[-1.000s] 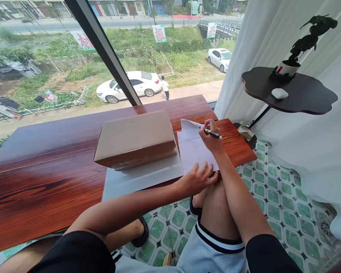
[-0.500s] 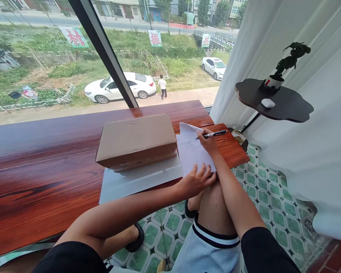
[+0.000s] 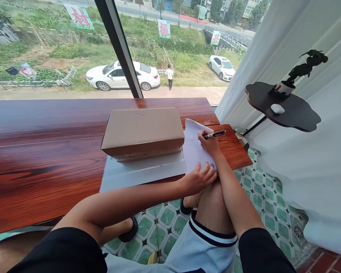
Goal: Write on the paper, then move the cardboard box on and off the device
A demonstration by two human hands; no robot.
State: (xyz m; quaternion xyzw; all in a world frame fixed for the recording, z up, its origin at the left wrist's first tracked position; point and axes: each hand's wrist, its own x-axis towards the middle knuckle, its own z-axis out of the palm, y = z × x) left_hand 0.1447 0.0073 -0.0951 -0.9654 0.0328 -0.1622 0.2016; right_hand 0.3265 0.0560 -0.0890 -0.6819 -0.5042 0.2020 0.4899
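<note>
A white sheet of paper (image 3: 193, 151), faintly printed and curled up at its far edge, lay at the right end of the wooden desk (image 3: 45, 151), just beside a cardboard box (image 3: 143, 131). The right hand (image 3: 209, 143) gripped a black pen (image 3: 214, 134) over it; the left hand (image 3: 200, 177) pressed flat, fingers spread, on its near edge.

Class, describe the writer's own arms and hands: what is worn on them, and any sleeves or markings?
Both arms are bare from short black sleeves down. The left hand and right hand wear no gloves; no rings, watch or markings show.
</note>
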